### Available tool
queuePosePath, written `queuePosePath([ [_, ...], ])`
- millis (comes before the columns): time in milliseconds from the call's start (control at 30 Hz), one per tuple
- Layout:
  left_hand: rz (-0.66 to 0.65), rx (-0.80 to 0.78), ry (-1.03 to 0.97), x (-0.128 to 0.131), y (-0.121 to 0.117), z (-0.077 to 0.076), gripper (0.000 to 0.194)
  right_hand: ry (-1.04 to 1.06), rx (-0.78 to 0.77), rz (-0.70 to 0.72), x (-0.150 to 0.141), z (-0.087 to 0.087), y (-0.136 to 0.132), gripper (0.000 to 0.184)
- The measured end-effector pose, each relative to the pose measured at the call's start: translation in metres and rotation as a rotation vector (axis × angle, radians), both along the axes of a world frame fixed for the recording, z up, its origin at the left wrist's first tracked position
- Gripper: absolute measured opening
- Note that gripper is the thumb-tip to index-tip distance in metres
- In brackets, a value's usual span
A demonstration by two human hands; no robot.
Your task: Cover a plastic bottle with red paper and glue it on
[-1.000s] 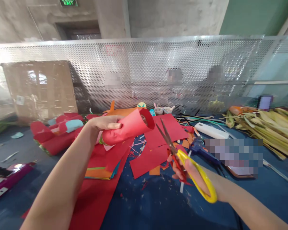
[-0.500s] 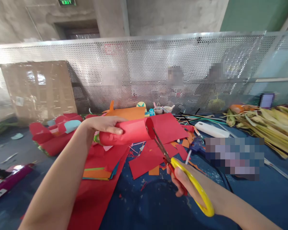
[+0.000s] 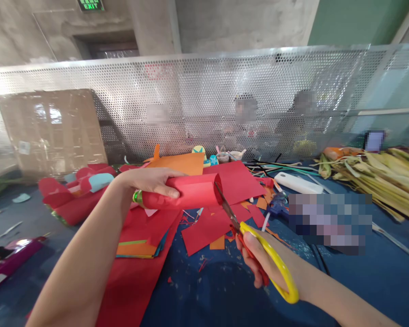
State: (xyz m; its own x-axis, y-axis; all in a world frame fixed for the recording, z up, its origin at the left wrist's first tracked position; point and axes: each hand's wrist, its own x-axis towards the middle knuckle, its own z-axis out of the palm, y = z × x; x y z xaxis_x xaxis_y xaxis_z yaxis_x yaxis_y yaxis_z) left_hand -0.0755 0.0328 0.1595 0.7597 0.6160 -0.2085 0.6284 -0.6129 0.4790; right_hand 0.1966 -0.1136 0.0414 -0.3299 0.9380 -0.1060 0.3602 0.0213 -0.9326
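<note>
L hand, gripping: fingers and thumb closed on a red paper tube, held roughly level above the paper-strewn table, centre of view. A shiny green band shows at the tube's L end; its open R end faces the R hand, w/ a curled rim. R hand, gripping: closed round the handles of the scissors, one loop yellow, the other red. The blades point up-left, tips at the tube's open end — one seems to lie inside the rim, though the overlap makes this hard to confirm.

Below and L of the tube: a large red sheet w/ a stack of coloured paper on it. Beyond the tube: a red sheet and an orange sheet. Far L: red paper shapes, a purple power strip and, behind, a cardboard panel. R side: a blue glue gun, a white tool and, far R, pale husks. Background: perforated metal screen — blurred persons visible thru it.
</note>
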Motion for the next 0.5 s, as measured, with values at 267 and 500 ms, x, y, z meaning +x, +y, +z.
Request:
queuePosePath([
  [267, -0.006, 0.025, -0.035, 0.001, -0.001, 0.001, 0.087, -0.033, -0.103, -0.074, -0.003, -0.001, 0.004, 0.073],
  [500, -0.065, -0.005, -0.099, -0.006, 0.012, -0.006, 0.082, -0.150, 0.038, -0.082, -0.003, 0.008, -0.001, 0.053],
])
